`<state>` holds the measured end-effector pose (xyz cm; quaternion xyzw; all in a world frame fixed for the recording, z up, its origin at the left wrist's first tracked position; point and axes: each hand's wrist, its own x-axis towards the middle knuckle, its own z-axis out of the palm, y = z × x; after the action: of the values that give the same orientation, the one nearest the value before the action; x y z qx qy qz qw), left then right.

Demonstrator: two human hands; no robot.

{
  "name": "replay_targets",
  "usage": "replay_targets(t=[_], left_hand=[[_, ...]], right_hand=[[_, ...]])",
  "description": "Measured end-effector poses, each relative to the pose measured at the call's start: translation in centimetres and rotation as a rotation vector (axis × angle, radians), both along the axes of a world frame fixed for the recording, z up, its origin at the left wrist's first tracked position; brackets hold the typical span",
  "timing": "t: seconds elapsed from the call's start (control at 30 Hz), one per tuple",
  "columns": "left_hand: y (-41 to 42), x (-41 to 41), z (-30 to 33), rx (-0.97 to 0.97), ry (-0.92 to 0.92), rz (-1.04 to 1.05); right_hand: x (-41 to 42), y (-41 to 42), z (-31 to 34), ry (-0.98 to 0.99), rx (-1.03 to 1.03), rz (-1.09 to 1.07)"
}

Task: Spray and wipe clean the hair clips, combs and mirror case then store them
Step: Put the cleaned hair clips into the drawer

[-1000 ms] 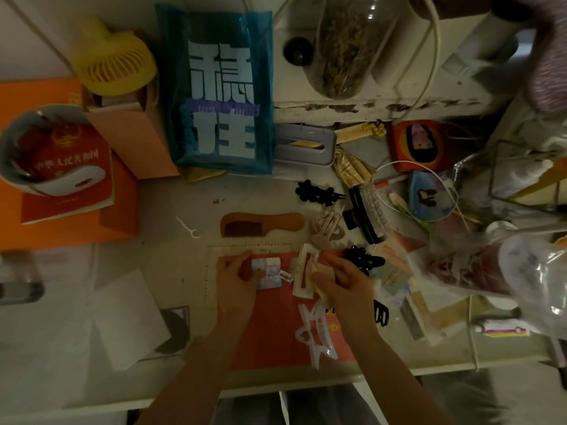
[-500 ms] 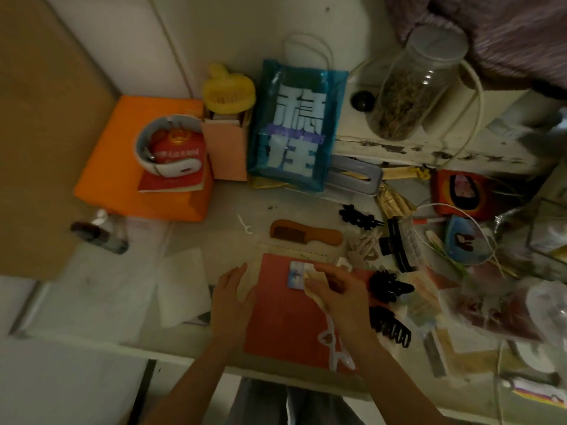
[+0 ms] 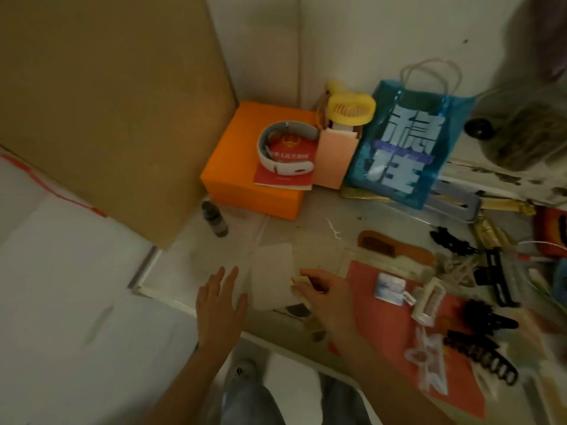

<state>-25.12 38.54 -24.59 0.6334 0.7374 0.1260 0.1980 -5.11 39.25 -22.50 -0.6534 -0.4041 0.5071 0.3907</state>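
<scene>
My right hand pinches a crumpled tissue over a flat paper sheet near the desk's front left. My left hand hovers flat with fingers spread, holding nothing. On the red mat lie the small mirror case, a cream rectangular clip and a clear star clip. A brown comb lies behind the mat. Black claw clips sit at the mat's right. A dark spray bottle lies by the orange box.
An orange box with a red booklet and a white band stands at the back left, beside a yellow fan and a blue bag. A brown board walls off the left. Clutter fills the right side.
The view swung left. My right hand left the mirror case and cream clip on the mat and moved left with the tissue. My left hand let go and slid left, fingers spread.
</scene>
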Motion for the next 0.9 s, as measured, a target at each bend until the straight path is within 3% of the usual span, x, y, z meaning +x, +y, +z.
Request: replay_targets(t=[0.43,0.9], left_hand=[[3.6,-17.6,-2.8,-0.106,0.142,-0.181],[4.4,-21.7,-6.7,-0.115,0.148,-0.215]], right_hand=[[-19.1,5.2,-4.3,-0.127,-0.035,-0.066],[-25.4,7.5,-9.8,-0.427,0.118,0.095]])
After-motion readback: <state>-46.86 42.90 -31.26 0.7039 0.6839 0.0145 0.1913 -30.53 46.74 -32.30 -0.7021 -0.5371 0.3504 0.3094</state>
